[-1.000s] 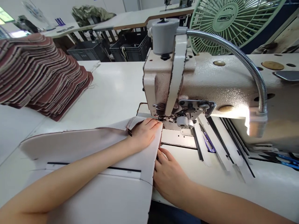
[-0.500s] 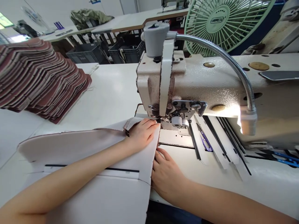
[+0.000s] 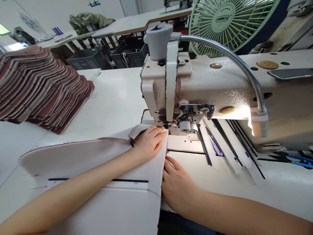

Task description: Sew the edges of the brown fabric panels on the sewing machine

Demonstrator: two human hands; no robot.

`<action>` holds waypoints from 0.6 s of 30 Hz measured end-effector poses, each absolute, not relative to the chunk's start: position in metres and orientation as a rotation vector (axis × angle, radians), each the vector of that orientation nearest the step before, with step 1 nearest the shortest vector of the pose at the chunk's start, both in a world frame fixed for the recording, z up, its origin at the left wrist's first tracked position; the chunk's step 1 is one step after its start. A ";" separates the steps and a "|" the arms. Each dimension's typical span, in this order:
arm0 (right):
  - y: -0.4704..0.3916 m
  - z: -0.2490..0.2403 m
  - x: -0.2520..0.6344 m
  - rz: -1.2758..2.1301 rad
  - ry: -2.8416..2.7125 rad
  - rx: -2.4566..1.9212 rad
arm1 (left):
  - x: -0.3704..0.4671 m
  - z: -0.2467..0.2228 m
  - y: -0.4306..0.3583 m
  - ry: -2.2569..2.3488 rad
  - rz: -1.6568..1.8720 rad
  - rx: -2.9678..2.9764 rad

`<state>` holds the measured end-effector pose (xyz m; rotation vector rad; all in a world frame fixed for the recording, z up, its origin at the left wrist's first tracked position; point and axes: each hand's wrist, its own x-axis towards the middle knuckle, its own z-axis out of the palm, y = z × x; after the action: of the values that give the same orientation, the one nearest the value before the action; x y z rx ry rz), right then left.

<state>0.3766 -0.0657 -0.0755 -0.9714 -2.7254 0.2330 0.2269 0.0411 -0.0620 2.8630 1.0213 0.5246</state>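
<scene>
A large white-backed fabric panel (image 3: 117, 209) lies in front of me, its edge running up to the needle area of the sewing machine (image 3: 207, 81). My left hand (image 3: 149, 143) rests palm down on the panel, fingers stretched out close to the presser foot. Along the panel's right edge, lower down, my right hand (image 3: 179, 186) pinches the edge, with part of its grip hidden. A strip with a black edge (image 3: 129, 180) lies across the panel, partly under my left forearm. A small folded flap with a dark end (image 3: 133, 140) sits beside my left wrist.
A tall stack of reddish-brown panels (image 3: 41, 91) stands at left. Right of the needle lie white-and-black strips (image 3: 230, 143), purple thread snips (image 3: 215, 145) and blue-handled scissors (image 3: 295, 160). A bendy lamp (image 3: 259, 122) lights the machine. A green fan (image 3: 222, 23) stands behind.
The panel and its black-edged strip have shifted slightly right relative to the machine, and my right hand has moved a little with the edge. My left hand stays near the needle; the view has tilted slightly.
</scene>
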 end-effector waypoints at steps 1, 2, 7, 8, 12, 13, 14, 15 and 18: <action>-0.066 -0.075 0.376 0.241 -2.731 -0.965 | 0.226 -0.061 0.040 1.015 0.521 2.868; -0.067 -0.074 0.376 0.248 -2.737 -0.963 | 0.226 -0.061 0.039 1.007 0.515 2.872; -0.064 -0.070 0.377 0.287 -2.763 -0.971 | 0.227 -0.061 0.040 1.024 0.494 2.864; -0.063 -0.070 0.377 0.294 -2.769 -0.972 | 0.227 -0.062 0.041 1.030 0.492 2.860; -0.060 -0.067 0.378 0.308 -2.798 -0.960 | 0.227 -0.063 0.042 1.023 0.518 2.844; -0.060 -0.066 0.378 0.308 -2.802 -0.960 | 0.227 -0.063 0.042 1.023 0.522 2.839; -0.059 -0.066 0.378 0.305 -2.803 -0.960 | 0.226 -0.063 0.042 1.027 0.521 2.834; -0.059 -0.066 0.378 0.300 -2.802 -0.960 | 0.226 -0.064 0.043 1.031 0.513 2.830; -0.059 -0.066 0.380 0.283 -2.798 -0.952 | 0.227 -0.063 0.044 1.046 0.463 2.811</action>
<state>0.3799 -0.0586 -0.0665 -0.9515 -2.7984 0.2829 0.2271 0.0441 -0.0632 2.8108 1.0460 0.4633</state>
